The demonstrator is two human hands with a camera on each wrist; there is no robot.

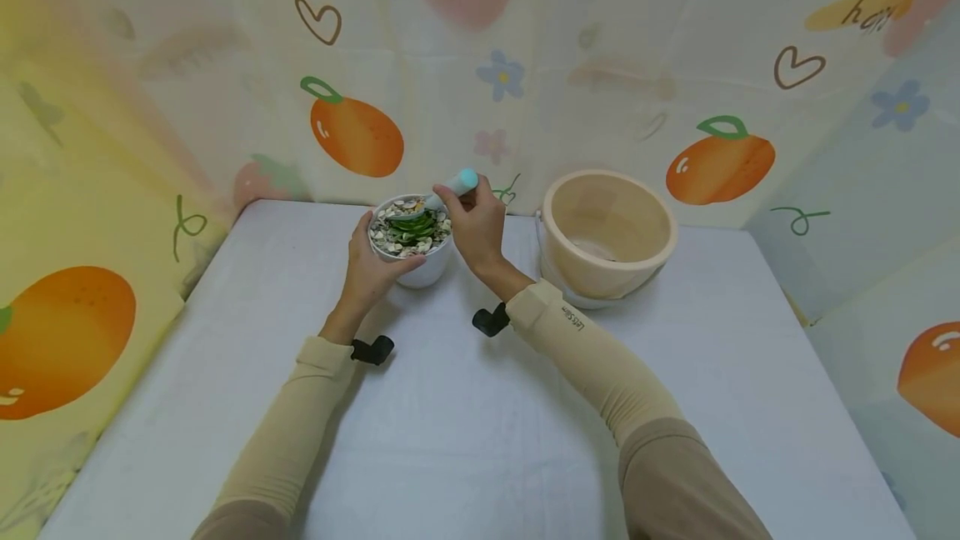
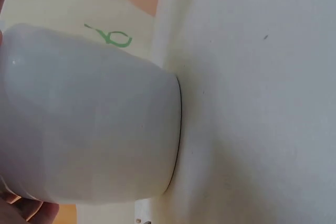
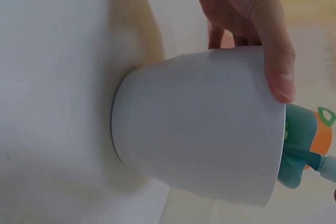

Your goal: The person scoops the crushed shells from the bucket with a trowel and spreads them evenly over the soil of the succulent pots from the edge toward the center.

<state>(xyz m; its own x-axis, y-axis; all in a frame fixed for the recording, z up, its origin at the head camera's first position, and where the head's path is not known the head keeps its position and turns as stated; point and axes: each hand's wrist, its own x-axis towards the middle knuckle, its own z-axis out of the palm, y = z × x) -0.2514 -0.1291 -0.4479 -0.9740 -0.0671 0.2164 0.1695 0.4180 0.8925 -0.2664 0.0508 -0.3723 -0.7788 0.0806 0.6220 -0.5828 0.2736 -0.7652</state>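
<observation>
A white flowerpot [image 1: 420, 272] stands upright on the table, filled with pale chips around a green succulent [image 1: 414, 228]. My left hand [image 1: 367, 269] holds the pot near its rim, thumb across the front and fingers at the left side. In the right wrist view that left hand [image 3: 249, 14] lies along the upper wall of the pot [image 3: 199, 124]. My right hand [image 1: 477, 223] pinches the handle of a small blue-green hand trowel [image 1: 461, 182]. The trowel's blade [image 3: 296, 142] is over the pot's mouth. The left wrist view shows mostly the pot wall [image 2: 89, 114].
A cream bucket [image 1: 652, 236] with a wire handle stands on the white-covered table [image 1: 450, 440], right of the pot. Behind the table hangs a fruit-patterned cloth [image 1: 442, 57]. Dark wrist mounts [image 1: 491, 320] stick out from both wrists.
</observation>
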